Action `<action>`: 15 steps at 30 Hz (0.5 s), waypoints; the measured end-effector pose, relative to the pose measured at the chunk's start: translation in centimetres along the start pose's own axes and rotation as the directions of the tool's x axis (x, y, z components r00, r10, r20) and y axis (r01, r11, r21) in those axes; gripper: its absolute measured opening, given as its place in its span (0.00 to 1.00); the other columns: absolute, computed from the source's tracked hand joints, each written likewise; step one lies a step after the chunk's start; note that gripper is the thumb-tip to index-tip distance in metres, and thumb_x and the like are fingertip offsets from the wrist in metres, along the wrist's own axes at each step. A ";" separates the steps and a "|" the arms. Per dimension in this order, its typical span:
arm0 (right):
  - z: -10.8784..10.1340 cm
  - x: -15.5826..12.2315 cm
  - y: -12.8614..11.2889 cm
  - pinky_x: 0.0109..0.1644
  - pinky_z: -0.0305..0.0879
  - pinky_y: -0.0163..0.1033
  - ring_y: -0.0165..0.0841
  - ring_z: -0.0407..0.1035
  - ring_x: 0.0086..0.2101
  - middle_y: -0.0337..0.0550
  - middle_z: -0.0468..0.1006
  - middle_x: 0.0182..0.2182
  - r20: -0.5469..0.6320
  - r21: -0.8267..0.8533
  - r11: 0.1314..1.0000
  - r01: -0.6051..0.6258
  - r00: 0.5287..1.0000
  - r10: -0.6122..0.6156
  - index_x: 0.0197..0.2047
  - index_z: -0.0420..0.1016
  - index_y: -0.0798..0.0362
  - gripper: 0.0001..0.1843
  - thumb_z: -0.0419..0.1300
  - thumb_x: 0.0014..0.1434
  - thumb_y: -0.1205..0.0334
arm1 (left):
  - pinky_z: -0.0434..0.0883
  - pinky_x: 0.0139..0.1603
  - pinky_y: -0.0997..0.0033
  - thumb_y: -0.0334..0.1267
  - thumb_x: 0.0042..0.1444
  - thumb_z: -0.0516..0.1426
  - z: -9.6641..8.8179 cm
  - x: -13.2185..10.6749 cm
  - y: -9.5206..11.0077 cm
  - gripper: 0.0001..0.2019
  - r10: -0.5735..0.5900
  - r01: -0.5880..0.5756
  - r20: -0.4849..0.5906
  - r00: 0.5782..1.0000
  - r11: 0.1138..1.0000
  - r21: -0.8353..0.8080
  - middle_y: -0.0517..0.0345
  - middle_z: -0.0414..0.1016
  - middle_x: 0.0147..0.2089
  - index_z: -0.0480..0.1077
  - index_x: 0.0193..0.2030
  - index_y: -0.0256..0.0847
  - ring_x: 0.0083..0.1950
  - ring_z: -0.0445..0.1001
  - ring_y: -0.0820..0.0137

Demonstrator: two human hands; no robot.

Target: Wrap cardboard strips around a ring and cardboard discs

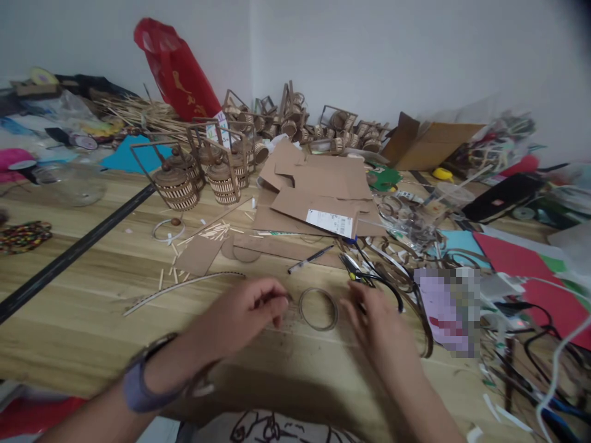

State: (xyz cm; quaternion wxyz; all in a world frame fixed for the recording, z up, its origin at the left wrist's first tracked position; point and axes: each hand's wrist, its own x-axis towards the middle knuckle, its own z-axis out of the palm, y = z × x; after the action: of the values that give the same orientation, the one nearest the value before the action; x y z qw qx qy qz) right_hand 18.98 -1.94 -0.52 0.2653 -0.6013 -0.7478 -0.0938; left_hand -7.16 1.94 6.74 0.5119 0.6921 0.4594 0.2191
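Note:
A thin cardboard ring lies flat on the wooden table between my hands. My left hand, with a watch on the wrist, is closed in a pinch just left of the ring; what its fingertips hold is too small to make out. My right hand rests just right of the ring with curled fingers, near black-handled scissors. Whether it grips anything is blurred.
Flat cardboard pieces lie behind the ring, with a pen and small sticks. Little woven cardboard baskets stand at the back left, more along the wall. A red bag, coloured paper and cables crowd the sides.

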 end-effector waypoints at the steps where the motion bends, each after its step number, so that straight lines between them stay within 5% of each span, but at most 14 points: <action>1: 0.4 -0.3 1.6 0.44 0.69 0.48 0.44 0.72 0.39 0.53 0.78 0.37 0.038 -0.117 0.991 -0.070 0.997 0.075 0.48 0.72 0.55 0.13 0.51 0.66 0.58 | 0.63 0.32 0.71 0.42 0.60 0.55 -0.9 0.3 0.3 0.10 0.030 -0.033 -0.095 0.995 0.999 -0.036 0.60 0.76 0.28 0.73 0.32 0.41 0.31 0.72 0.68; 4: 1.5 -0.7 5.6 0.45 0.69 0.50 0.47 0.73 0.39 0.58 0.78 0.38 0.171 -0.289 0.937 -0.195 0.953 0.251 0.51 0.71 0.59 0.15 0.52 0.62 0.64 | 0.62 0.29 0.74 0.43 0.58 0.57 -2.8 1.2 1.3 0.08 0.064 -0.141 -0.366 0.928 0.972 -0.189 0.58 0.79 0.30 0.71 0.37 0.41 0.28 0.70 0.70; 7: 1.9 -0.6 7.8 0.48 0.69 0.48 0.46 0.74 0.43 0.60 0.78 0.43 0.279 -0.238 0.950 -0.202 0.922 0.267 0.57 0.67 0.61 0.21 0.51 0.61 0.66 | 0.55 0.21 0.78 0.44 0.58 0.59 -2.9 2.0 1.7 0.09 -0.013 -0.199 -0.465 0.885 0.893 -0.404 0.57 0.81 0.31 0.66 0.39 0.41 0.21 0.61 0.76; 11: -0.3 0.2 8.0 0.44 0.71 0.47 0.46 0.75 0.42 0.58 0.79 0.44 0.307 -0.133 0.968 -0.211 0.920 0.243 0.62 0.62 0.59 0.27 0.51 0.60 0.64 | 0.54 0.19 0.81 0.44 0.54 0.62 -0.2 1.9 1.1 0.12 -0.108 -0.125 -0.292 0.950 0.727 -0.675 0.57 0.80 0.31 0.63 0.36 0.41 0.20 0.61 0.79; 15: -4.4 0.8 4.7 0.38 0.71 0.39 0.40 0.75 0.38 0.49 0.78 0.42 0.271 0.124 0.974 -0.188 0.951 0.149 0.62 0.61 0.50 0.25 0.55 0.63 0.53 | 0.53 0.17 0.81 0.44 0.49 0.66 2.7 1.2 0.3 0.15 -0.131 0.015 -0.063 0.989 0.523 -0.852 0.57 0.79 0.33 0.65 0.33 0.39 0.19 0.63 0.80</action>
State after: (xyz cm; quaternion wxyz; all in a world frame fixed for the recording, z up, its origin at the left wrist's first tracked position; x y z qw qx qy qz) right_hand 24.59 -2.03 2.73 0.2161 -0.6486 -0.7269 0.0646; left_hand -4.35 1.61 5.73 0.7642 0.3211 0.3528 0.4341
